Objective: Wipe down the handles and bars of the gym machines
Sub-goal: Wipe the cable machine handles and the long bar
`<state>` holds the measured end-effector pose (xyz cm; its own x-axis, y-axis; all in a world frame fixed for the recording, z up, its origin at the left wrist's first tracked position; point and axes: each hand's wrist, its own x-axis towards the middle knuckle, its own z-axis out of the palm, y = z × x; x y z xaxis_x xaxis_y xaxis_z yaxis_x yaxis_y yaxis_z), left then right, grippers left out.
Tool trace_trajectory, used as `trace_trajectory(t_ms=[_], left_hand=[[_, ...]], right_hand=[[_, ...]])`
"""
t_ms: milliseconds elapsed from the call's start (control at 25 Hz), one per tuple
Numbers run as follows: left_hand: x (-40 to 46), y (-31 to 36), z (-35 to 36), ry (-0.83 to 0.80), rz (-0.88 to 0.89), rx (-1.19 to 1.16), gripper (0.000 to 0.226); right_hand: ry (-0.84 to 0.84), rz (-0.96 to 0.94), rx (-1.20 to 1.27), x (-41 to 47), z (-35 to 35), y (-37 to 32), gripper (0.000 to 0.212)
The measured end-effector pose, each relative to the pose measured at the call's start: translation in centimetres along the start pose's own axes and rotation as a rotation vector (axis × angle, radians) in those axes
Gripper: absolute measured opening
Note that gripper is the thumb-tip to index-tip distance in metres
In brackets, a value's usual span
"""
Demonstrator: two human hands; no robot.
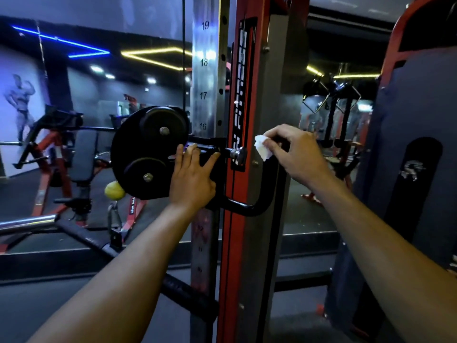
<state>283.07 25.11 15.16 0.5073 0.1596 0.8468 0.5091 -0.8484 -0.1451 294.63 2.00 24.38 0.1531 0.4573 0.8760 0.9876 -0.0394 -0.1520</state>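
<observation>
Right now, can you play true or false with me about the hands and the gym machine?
1. The right hand pinches a white cloth. True.
2. The left hand holds the cloth. False: it holds nothing and rests on the black carriage, fingers straight.
3. The cloth is at the top of the black handle. True.
4. The yellow ball hangs above the pulleys. False: it sits below them, at the lower left.
5. The numbers on the silver post get smaller going up. False: they climb from 16 to 19.
</observation>
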Motion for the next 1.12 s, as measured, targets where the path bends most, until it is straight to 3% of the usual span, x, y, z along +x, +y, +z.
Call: trace_trajectory(t_ms=[80,160,320,440,560,720,840,1000,1120], left_hand=[[-0.7,-0.3,-0.6,-0.054,0.026,-0.017,0.081],[-2.6,-0.7,-1.6,-0.089,0.037,-0.076,0.078],[-11.6,-2.1,-4.3,-0.067,0.095,-0.253,0.055],[-18.2,-4.3,-5.3,-0.047,0.015,-0.307,0.048],[-23.0,-6.3,-4.6,-0.149,-0.066,-0.146,0.061],[-27.4,-7.0,-3.3,-0.331,-0.127,-0.114,0.088],[-28.3,-5.1,-3.2,-0.250,-0.384,-0.470,0.091],[-28.4,-3.6,-3.5,0.067,-1.001,-0.989,0.067],[-26.9,-6.2,-3.5,0.018,-1.434,-1.267,0.037]], right_hand=[[0.015,-0.028,0.091,-3.1,1.6,-2.5,0.008],[-0.079,-0.004,0.182,-7.3,4.5,-5.0,0.007],[-0.166,0.198,0.348,-14.9,8.9,-7.7,0.006],[-0.268,0.321,0.414,-18.5,10.9,-9.3,0.008],[-0.460,0.295,0.409,-20.2,13.1,-10.7,0.010],[-0.529,0.263,0.395,-22.0,14.0,-11.2,0.015],[-0.551,0.250,0.412,-24.2,14.3,-11.8,0.018],[-0.581,0.238,0.436,-26.7,14.6,-12.5,0.023],[-0.580,0.265,0.438,-27.8,14.7,-13.1,0.022]])
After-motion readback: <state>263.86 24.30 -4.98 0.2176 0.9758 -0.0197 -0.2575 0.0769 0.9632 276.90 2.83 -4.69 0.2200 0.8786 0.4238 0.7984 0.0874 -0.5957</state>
